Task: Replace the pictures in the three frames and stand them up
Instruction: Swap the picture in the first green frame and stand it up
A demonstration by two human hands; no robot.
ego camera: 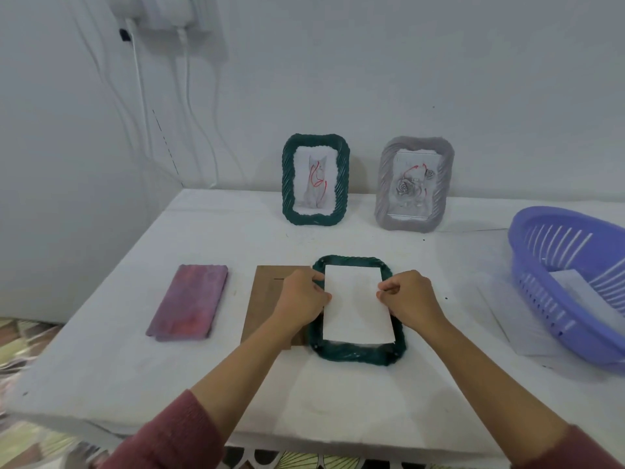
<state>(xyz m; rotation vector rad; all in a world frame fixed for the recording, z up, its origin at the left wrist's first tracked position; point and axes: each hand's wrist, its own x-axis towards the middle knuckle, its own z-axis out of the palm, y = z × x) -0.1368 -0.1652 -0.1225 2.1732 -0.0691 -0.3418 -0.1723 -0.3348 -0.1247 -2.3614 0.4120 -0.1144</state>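
Note:
A dark green frame (355, 353) lies face down in the middle of the table. A white picture sheet (355, 309) rests blank side up in its opening. My left hand (301, 299) pinches the sheet's left edge and my right hand (411, 299) pinches its right edge. A brown backing board (263, 299) lies flat just left of the frame, partly under my left arm. At the back, a second green frame (316, 179) and a grey frame (414, 184) stand upright against the wall, each holding a picture.
A folded pink-purple cloth (189, 302) lies at the left. A purple plastic basket (571, 282) with white paper in it sits at the right edge. Cables (189, 113) hang down the wall at the back left. The table's white cover (338, 401) reaches the front edge.

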